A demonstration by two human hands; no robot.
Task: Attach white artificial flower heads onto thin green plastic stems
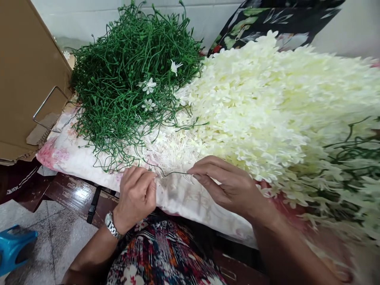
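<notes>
My right hand [228, 184] pinches one end of a thin green artificial flower stem [175, 172] between thumb and fingertips. The stem runs left in a wavy line towards my left hand [138, 190], which wears a metal wristwatch [111, 225]. My left thumb and fingers are pressed together, and a tiny pale bit shows at their tips; what they hold is mostly hidden. Just beyond both hands lie thin white stamen-like pieces [169, 150]. A tangled heap of green stems [127, 67] rises behind them, with a few white flowers [149, 86] on it.
A large pile of cream-white artificial petals [243, 107] spreads to the right, with more green stems [353, 148] at its edge. Floral cloth [184, 198] lies beneath everything. A cardboard box [26, 75] stands at left, and a blue plastic stool [14, 245] is on the floor.
</notes>
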